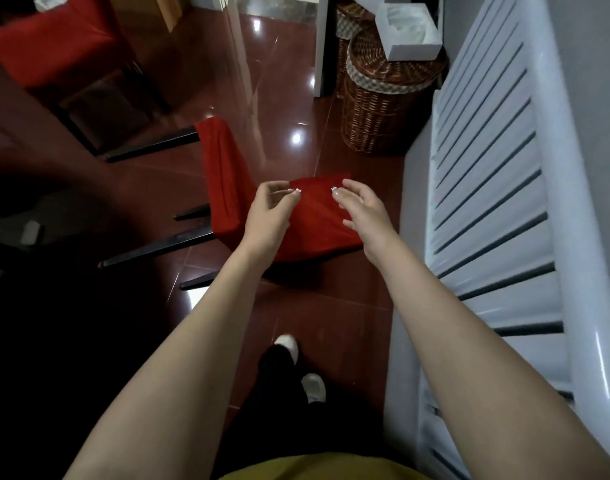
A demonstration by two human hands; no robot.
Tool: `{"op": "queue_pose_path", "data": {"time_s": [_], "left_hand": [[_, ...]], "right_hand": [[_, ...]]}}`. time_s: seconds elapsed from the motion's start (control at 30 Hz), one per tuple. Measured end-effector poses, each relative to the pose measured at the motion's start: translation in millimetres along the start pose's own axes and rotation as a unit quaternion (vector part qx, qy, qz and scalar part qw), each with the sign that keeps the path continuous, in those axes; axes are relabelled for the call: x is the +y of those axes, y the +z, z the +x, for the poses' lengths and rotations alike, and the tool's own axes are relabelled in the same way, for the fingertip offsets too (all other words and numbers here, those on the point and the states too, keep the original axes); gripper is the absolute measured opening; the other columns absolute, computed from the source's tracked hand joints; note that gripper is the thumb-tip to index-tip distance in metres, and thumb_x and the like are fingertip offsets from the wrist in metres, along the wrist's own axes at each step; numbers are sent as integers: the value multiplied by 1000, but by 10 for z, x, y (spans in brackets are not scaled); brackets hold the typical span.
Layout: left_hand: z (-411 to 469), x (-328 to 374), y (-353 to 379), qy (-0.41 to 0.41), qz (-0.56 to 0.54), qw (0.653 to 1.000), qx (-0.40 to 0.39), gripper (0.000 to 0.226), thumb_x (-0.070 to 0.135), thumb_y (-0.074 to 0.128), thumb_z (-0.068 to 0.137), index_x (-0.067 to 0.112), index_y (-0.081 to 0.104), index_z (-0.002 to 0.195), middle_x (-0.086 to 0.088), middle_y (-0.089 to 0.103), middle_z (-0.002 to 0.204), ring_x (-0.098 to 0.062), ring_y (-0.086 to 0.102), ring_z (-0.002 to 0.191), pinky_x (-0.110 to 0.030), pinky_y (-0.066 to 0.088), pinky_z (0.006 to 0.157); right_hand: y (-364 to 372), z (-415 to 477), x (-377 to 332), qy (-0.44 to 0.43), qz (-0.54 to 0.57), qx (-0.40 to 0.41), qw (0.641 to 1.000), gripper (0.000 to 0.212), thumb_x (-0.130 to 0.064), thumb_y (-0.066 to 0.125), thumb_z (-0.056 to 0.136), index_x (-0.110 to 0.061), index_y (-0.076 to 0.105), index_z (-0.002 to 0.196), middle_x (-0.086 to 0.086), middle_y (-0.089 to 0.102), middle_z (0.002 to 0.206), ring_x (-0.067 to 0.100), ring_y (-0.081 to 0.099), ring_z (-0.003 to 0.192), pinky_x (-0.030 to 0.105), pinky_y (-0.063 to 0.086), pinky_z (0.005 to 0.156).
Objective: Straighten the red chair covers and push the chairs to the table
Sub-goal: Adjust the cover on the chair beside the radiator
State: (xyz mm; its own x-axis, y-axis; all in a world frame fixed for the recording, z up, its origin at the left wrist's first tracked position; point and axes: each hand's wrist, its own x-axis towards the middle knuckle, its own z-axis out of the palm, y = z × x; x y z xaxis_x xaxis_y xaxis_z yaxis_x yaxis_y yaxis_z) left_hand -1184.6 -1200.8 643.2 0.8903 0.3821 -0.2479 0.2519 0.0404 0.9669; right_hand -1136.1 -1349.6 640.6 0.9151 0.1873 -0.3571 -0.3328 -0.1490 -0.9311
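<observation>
Red-covered chairs: two, a near chair (227,188) at frame centre and a far chair (50,50) at upper left. Dark chair legs (158,245) at centre left: four visible. Hands: two, left hand (268,216) and right hand (362,213), both mid-frame. Wicker baskets: two at upper right, a big basket (383,109) in front and a second basket (345,26) partly hidden behind. White box (411,32): one, upper right. Radiator (497,202): one, right side. White shoes: two at bottom centre, one shoe (288,346) above the other shoe (314,386).
</observation>
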Motion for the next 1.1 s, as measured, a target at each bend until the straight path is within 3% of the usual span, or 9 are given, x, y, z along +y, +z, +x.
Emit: {"op": "queue_pose_path", "data": {"time_s": [0.13,0.27,0.47,0.67,0.83,1.0,1.1], "left_hand": [[355,-77,72,-9,3,1000,4,14,30,60,89,30,54,102,4,62,109,-7,59,100,-31,50,79],[810,-96,128,-14,-3,1000,12,18,28,61,89,25,55,106,3,63,108,-9,59,103,-34,50,88],[1642,-78,65,-39,9,999,13,19,31,62,88,27,56,106,1,63,111,-10,59,107,-40,48,97],[2330,-252,184,-71,39,997,-8,17,31,63,87,25,57,102,1,64,108,-10,60,104,-42,48,96],[2602,-531,391,-94,59,993,-30,17,31,63,87,27,57,102,7,64,105,-8,59,103,-38,48,95],[2798,-788,618,-121,69,990,-19,21,26,62,89,18,57,108,8,62,102,-7,59,100,-37,48,95],[2916,-1000,767,-150,66,986,0,20,25,61,90,17,57,107,5,62,103,-9,60,103,-40,47,97]], "right_hand": [[51,379,51,18,1,4,1000,47,-32,62,89,-21,49,132,-1,57,129,5,55,107,27,43,97],[112,818,20,32,2,7,999,46,-32,62,89,-21,49,132,-2,57,128,2,55,103,18,44,80],[323,1604,-112,62,-15,1,998,47,-33,63,88,-21,49,132,-2,58,128,8,53,114,31,41,102],[408,2185,43,98,-19,4,995,47,-32,63,89,-19,49,132,-3,57,126,6,53,112,28,40,100],[330,2508,341,111,-19,9,994,39,-28,64,88,-24,55,126,-2,60,123,2,55,107,18,40,87],[225,2891,633,115,-12,19,993,37,-25,66,87,-23,57,122,2,62,120,11,55,115,26,40,102],[115,3102,878,141,-13,15,990,33,-30,66,86,-28,57,118,-7,64,113,8,56,113,31,40,102]]}}
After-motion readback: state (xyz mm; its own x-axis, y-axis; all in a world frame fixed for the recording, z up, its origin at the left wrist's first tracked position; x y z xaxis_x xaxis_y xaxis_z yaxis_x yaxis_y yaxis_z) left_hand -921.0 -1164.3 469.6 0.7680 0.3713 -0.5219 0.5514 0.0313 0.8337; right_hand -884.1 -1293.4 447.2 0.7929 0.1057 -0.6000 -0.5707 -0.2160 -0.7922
